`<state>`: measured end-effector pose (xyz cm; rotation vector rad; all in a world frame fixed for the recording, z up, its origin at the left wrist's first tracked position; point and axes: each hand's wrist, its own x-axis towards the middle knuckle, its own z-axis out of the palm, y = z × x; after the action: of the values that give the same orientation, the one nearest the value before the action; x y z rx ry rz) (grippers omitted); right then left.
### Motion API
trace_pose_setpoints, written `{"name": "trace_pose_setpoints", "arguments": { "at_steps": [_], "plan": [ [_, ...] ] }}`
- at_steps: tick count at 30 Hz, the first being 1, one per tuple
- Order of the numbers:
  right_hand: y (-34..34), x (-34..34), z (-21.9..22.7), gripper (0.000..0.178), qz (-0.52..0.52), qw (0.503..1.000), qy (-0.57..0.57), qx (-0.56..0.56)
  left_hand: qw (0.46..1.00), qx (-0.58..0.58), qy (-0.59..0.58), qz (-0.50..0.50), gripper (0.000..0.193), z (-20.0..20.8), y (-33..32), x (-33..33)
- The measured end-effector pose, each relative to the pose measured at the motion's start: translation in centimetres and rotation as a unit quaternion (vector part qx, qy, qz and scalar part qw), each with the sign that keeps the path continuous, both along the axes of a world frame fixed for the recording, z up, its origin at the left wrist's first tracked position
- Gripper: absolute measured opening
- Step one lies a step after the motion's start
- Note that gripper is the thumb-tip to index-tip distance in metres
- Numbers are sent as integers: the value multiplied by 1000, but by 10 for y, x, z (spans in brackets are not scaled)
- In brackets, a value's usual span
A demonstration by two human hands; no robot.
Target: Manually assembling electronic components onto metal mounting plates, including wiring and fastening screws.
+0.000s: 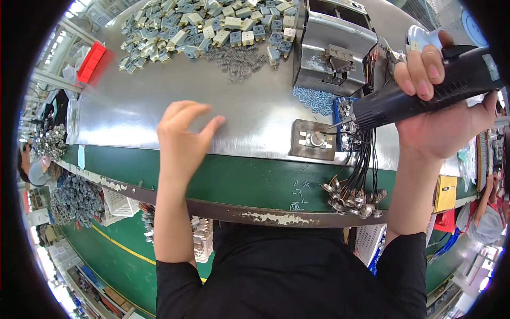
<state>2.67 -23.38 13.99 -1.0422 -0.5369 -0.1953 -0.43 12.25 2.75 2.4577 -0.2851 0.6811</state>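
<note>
My right hand [443, 125] is closed around a black electric screwdriver [411, 106], held tilted with its thin bit pointing down to the left. That bit reaches the upper right corner of a square metal fixture block [298, 150]. In the block sits a small part with a round metal centre [317, 139]. My left hand [183, 127] hovers above the steel tabletop, left of the block, its thumb and fingers apart with nothing between them. Beside the block, a blue tray [336, 112] holds small metal parts, and black wires [365, 159] hang down past it to round metal pieces [358, 202].
A large heap of grey and cream plastic parts [218, 26] covers the back of the table, with loose springs [236, 61] before it. Bluish screws [314, 100] lie below a metal machine [337, 40]. Small screws [298, 194] dot the green front strip. A red bin [91, 62] stands far left.
</note>
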Motion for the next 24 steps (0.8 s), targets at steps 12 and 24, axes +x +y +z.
{"name": "trace_pose_setpoints", "arguments": {
  "at_steps": [12, 24],
  "plan": [
    [5, 12, -24, 95, 12, 997, 69, 18, 980, -70, 187, -21, 22, -9, 9, -3],
    [30, -7, -25, 108, -104, 982, 147, -59, 921, -121, 85, -361, 43, -21, -127, 21]
  ]
}}
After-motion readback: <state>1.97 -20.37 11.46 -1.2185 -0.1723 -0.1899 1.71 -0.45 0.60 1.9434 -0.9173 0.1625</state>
